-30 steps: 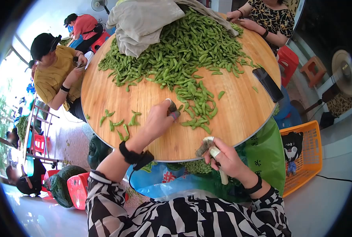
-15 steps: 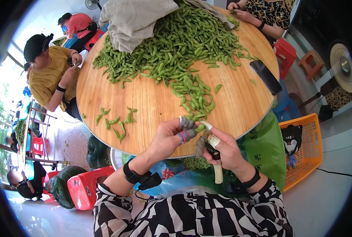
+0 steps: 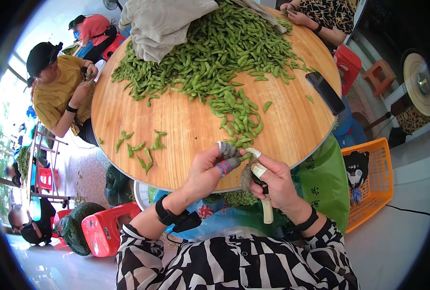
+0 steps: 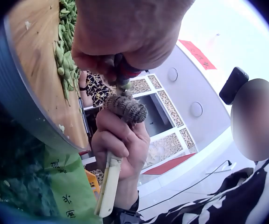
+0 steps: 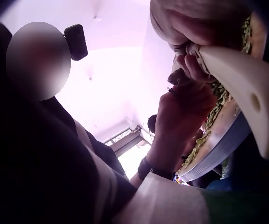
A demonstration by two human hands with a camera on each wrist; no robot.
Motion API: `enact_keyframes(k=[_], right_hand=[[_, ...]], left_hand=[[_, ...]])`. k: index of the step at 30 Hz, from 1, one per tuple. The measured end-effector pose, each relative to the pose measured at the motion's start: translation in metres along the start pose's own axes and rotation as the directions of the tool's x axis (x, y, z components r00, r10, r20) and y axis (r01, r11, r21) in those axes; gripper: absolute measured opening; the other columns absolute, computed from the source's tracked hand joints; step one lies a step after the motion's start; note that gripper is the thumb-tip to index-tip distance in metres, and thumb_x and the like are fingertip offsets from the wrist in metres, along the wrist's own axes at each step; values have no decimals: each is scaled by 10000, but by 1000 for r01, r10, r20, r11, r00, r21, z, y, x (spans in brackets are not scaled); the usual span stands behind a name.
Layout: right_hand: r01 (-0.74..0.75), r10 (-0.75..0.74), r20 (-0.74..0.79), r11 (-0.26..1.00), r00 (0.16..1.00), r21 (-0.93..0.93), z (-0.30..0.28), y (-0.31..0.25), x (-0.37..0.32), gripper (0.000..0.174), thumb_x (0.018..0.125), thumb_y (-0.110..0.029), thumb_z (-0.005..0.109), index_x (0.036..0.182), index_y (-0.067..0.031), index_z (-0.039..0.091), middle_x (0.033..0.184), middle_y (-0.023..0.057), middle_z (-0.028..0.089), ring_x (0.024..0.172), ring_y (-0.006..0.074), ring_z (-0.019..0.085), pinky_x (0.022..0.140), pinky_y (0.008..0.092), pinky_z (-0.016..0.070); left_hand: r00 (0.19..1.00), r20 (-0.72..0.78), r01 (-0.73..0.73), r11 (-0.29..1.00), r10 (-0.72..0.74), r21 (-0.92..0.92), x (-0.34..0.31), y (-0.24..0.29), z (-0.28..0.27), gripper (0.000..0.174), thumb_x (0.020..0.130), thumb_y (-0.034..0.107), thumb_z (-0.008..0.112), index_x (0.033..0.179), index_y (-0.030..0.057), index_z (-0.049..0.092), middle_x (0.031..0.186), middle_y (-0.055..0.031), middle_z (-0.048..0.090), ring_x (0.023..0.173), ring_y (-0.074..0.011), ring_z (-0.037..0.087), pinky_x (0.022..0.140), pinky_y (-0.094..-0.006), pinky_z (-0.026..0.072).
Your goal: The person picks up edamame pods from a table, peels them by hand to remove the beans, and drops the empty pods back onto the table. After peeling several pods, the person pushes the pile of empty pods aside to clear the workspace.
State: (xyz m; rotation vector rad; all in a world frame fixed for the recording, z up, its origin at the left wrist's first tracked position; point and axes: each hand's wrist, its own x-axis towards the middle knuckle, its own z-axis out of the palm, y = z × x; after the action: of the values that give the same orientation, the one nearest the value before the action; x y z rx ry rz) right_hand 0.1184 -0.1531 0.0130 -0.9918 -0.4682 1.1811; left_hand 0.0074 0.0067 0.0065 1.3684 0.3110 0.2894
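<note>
Pod [image 3: 245,157] mostly hidden between hands [image 3: 204,173] [image 3: 279,187]

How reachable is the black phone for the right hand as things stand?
Probably not: the right hand grips a pale handle, though bare tabletop leaves the path to the phone free.

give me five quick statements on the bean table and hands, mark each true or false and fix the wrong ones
1. A cloth partly covers the heaped green pods on the table. True.
2. The phone lies near the table's left edge. False: it lies near the right edge.
3. The right hand holds a pale-handled tool. True.
4. The left hand rests flat on the table. False: it pinches a single pod.
5. The basket is blue. False: it is orange.
</note>
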Motion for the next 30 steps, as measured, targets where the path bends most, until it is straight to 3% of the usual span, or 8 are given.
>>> enact_keyframes(k=[11, 12, 13, 14, 16, 19, 25, 30], right_hand=[[-210, 146, 203, 916, 968, 341, -14, -2, 3, 340, 961, -104, 431, 1286, -26, 493, 806, 64, 528, 509, 82, 436, 402, 195, 334], [-200, 152, 158, 912, 976, 359, -14, 1, 3, 344, 960, -102, 430, 1291, -29, 489, 812, 63, 528, 511, 86, 436, 401, 198, 336], [-190, 158, 113, 907, 981, 376, -14, 2, 3, 348, 960, -99, 428, 1296, -31, 486, 818, 62, 528, 513, 90, 437, 400, 202, 338], [-187, 157, 110, 908, 982, 376, -14, 2, 3, 348, 960, -99, 428, 1296, -31, 486, 818, 62, 528, 513, 90, 437, 400, 202, 338], [-217, 176, 134, 878, 975, 427, -13, 4, 2, 361, 956, -93, 433, 1311, -42, 478, 838, 61, 527, 510, 94, 435, 399, 203, 339], [-261, 207, 167, 859, 964, 441, -12, 3, 3, 374, 953, -87, 429, 1322, -50, 473, 851, 64, 527, 509, 94, 435, 396, 203, 339], [-205, 174, 110, 884, 979, 420, -5, 2, 3, 372, 948, -94, 445, 1315, -43, 475, 837, 75, 531, 503, 100, 448, 384, 200, 330], [-125, 115, 54, 958, 992, 259, -9, -1, 2, 310, 940, -107, 485, 1231, -12, 527, 759, 49, 535, 490, 89, 456, 379, 201, 322]], left_hand=[[918, 352, 381, 646, -181, -661, 5, -14, -8, 214, 887, 36, 582, 1096, 7, 615, 933, -2, 616, 702, -84, 534, 631, -239, 458], [979, 197, 110, 939, -46, -326, 4, -11, -6, 220, 864, 5, 588, 1083, -1, 608, 917, -25, 619, 691, -124, 547, 629, -270, 468], [982, 113, -165, 980, 152, 114, 4, -8, -3, 230, 841, -26, 595, 1070, -8, 602, 900, -47, 621, 680, -163, 561, 626, -301, 478], [981, 116, -166, 980, 153, 112, 4, -1, -4, 230, 841, -26, 595, 1070, -8, 602, 900, -47, 621, 680, -163, 561, 626, -301, 478], [832, 373, -540, 443, 411, 715, 0, 14, -9, 278, 788, -51, 632, 1060, -15, 587, 865, -114, 611, 685, -264, 571, 628, -347, 483], [778, 395, -576, 303, 488, 759, -3, 19, -6, 261, 758, 19, 720, 996, -22, 619, 750, -134, 558, 634, -264, 559, 561, -310, 444], [995, 33, -104, 966, 99, 236, -9, 12, -2, 167, 876, 60, 595, 1016, -7, 655, 732, -20, 596, 661, -150, 576, 567, -283, 439], [976, 91, 211, 961, -197, -179, -3, 12, -7, 176, 896, 113, 598, 1018, 4, 664, 740, 7, 594, 574, -59, 532, 475, -231, 392]])
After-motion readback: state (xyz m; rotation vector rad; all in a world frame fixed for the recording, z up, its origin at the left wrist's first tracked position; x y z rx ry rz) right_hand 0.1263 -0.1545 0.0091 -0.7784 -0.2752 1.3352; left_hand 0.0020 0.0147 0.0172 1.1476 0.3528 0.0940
